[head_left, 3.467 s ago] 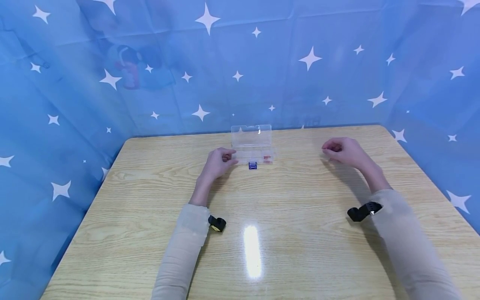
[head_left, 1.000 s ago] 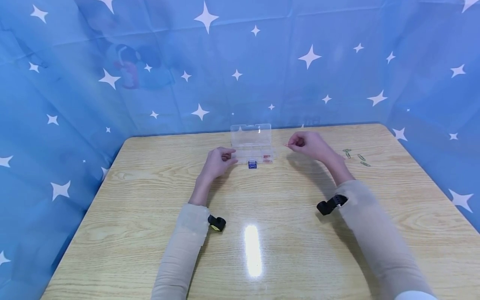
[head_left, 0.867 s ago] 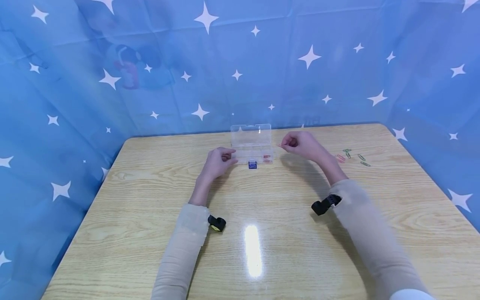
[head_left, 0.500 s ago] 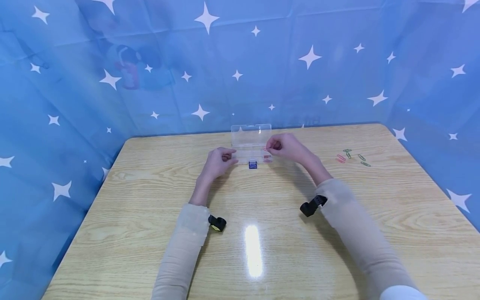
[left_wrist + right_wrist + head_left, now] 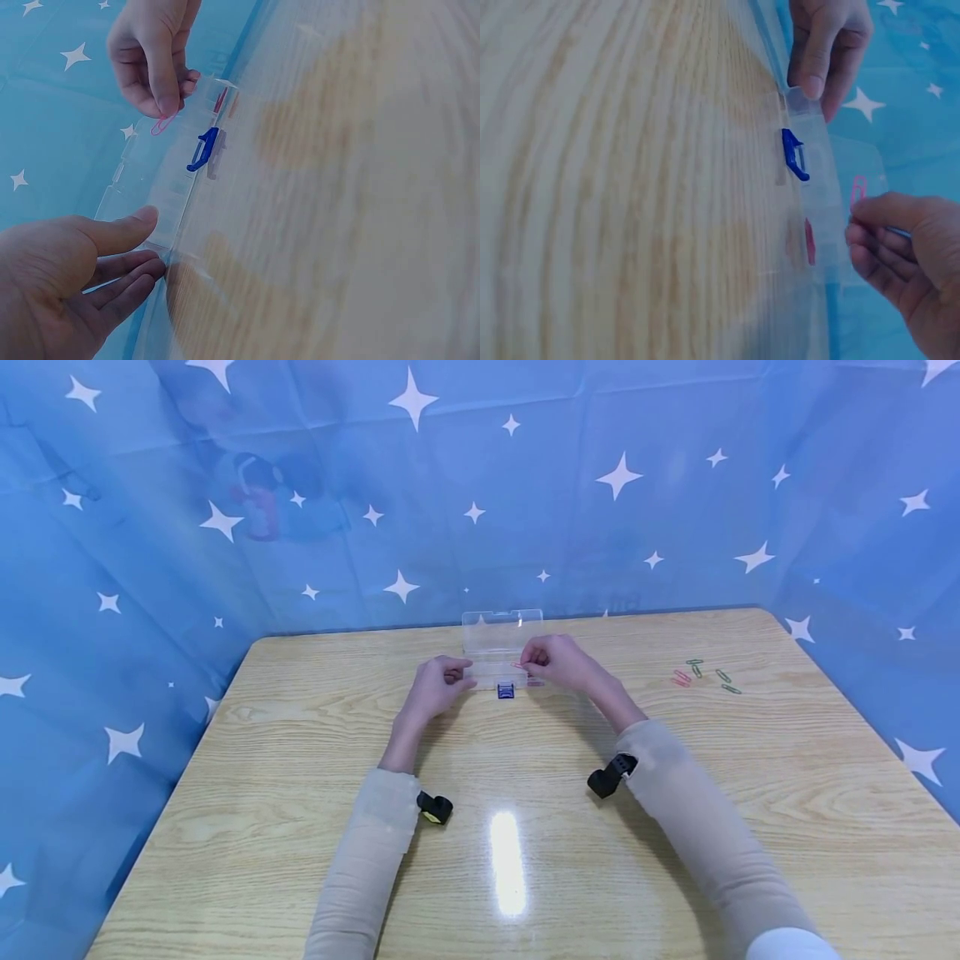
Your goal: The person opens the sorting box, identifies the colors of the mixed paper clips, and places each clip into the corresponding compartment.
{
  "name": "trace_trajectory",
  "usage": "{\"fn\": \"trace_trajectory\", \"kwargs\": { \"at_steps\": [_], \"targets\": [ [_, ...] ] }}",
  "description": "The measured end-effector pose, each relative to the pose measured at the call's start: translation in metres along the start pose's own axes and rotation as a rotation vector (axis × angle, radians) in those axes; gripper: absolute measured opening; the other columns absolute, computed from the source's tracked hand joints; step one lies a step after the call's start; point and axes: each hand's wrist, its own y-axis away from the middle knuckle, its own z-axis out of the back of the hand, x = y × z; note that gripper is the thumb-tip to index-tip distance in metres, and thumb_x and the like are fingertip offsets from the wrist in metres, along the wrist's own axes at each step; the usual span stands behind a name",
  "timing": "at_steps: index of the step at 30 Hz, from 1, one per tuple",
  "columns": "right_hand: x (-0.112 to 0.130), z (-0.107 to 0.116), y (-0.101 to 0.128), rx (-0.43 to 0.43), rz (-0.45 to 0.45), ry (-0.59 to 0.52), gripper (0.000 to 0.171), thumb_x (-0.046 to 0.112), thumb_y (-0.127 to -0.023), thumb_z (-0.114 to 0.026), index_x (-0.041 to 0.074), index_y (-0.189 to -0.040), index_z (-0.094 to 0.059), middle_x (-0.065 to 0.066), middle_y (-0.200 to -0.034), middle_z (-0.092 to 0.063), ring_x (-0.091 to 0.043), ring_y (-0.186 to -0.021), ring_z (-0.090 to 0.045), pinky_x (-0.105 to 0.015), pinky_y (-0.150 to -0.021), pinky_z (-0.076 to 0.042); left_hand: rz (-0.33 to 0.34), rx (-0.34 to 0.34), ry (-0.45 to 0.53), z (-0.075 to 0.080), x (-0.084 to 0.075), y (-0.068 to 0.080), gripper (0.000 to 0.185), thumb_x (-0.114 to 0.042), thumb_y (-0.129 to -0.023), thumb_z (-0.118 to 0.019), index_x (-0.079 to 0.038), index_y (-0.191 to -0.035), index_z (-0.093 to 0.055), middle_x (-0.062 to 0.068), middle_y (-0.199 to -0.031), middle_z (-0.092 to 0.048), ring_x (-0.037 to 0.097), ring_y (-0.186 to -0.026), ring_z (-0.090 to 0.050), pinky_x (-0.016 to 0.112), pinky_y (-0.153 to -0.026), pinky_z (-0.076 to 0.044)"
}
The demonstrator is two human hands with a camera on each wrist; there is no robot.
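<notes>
A small clear plastic box [image 5: 498, 635] with its lid raised stands near the table's far edge; a blue latch [image 5: 506, 691] hangs on its front. My left hand [image 5: 433, 687] holds the box's left end, thumb at the corner in the right wrist view. My right hand [image 5: 558, 662] is above the right part of the box. Between its thumb and fingertips it pinches a pink paper clip [image 5: 858, 191], also clear in the left wrist view. Something red [image 5: 810, 241] lies inside the box's right-hand compartment, partly hidden by the right hand in the head view.
On the table to the right lie several green paper clips [image 5: 723, 676] and pink paper clips [image 5: 682, 678]. A blue cloth [image 5: 337, 485] with white stars hangs behind the wooden table [image 5: 300, 827]. A black wrist camera [image 5: 611, 775] sits on each forearm.
My right hand has moved left from the right side of the table to over the box, carrying the pink paper clip. The loose clips came into view. My left hand has stayed put.
</notes>
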Motion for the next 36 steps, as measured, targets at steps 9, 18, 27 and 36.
{"fn": "trace_trajectory", "kwargs": {
  "at_steps": [9,18,27,36],
  "targets": [
    [-0.003,-0.003,0.001,-0.024,0.007,-0.005,0.006,0.003,-0.096,-0.066,-0.001,-0.098,-0.07,-0.01,-0.088,-0.071,-0.021,-0.081,-0.067,-0.034,-0.075,-0.057,0.0,-0.007,0.008,-0.001,0.001,0.0,0.035,-0.01,-0.096,-0.071,0.001,-0.129,-0.067,0.019,-0.114,-0.065,0.029,-0.104,-0.063,0.039,-0.09,-0.054],
    [-0.004,0.0,0.006,-0.043,-0.005,-0.005,0.012,0.005,-0.098,-0.065,-0.004,-0.104,-0.071,-0.011,-0.093,-0.07,-0.024,-0.087,-0.067,-0.037,-0.08,-0.056,0.015,-0.005,-0.01,-0.001,0.0,0.0,0.035,-0.011,-0.096,-0.071,0.0,-0.13,-0.067,0.017,-0.115,-0.065,0.028,-0.105,-0.063,0.038,-0.09,-0.054],
    [-0.009,0.005,0.015,-0.054,0.005,0.0,0.012,0.004,-0.096,-0.066,-0.004,-0.104,-0.07,-0.012,-0.094,-0.07,-0.024,-0.088,-0.066,-0.037,-0.081,-0.057,0.008,0.002,-0.018,0.0,-0.001,0.001,0.037,-0.011,-0.096,-0.071,0.001,-0.131,-0.066,0.018,-0.114,-0.065,0.028,-0.104,-0.063,0.038,-0.09,-0.055],
    [-0.02,0.019,0.029,-0.073,-0.005,0.042,0.011,0.005,-0.097,-0.066,-0.003,-0.103,-0.071,-0.012,-0.094,-0.07,-0.025,-0.088,-0.066,-0.04,-0.082,-0.056,0.015,-0.002,-0.018,0.0,-0.002,0.001,0.036,-0.012,-0.096,-0.071,0.0,-0.13,-0.066,0.017,-0.113,-0.064,0.028,-0.105,-0.063,0.039,-0.091,-0.054]
  ]
}}
